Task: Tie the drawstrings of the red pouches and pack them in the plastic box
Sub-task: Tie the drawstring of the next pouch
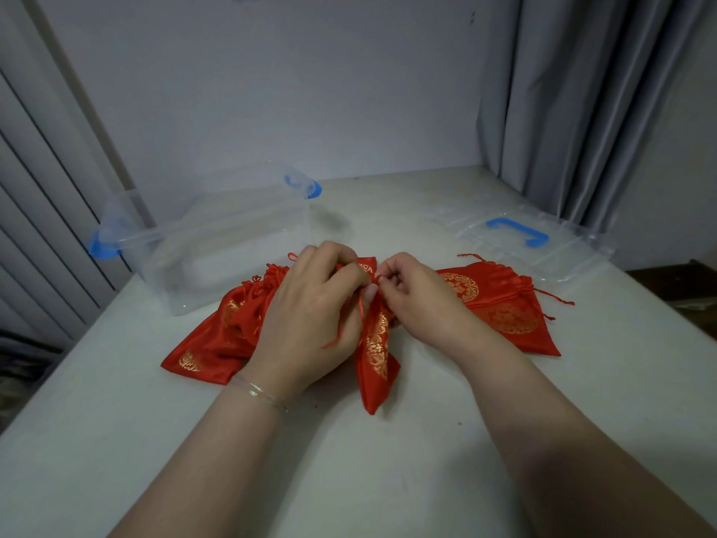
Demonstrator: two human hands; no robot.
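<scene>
1. We note the clear plastic box with blue latches (217, 242) standing open and holding no pouch, at the left of the worktop (388, 460).
2. Left hand (310, 308) pinches the gathered neck of the red satin pouch with gold print (376, 343); right hand (415, 293) pinches its thin red drawstring (377, 280).
3. Advice: hold the neck firm, pull the knot snug.
4. Count: one box, one lid (523, 242), at least three pouches.

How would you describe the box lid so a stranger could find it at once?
Start at the grey curtain on the right of the white table. Just below it lies the lid, flat and clear. Its blue handle sets it apart from the open plastic box on the left.
</scene>
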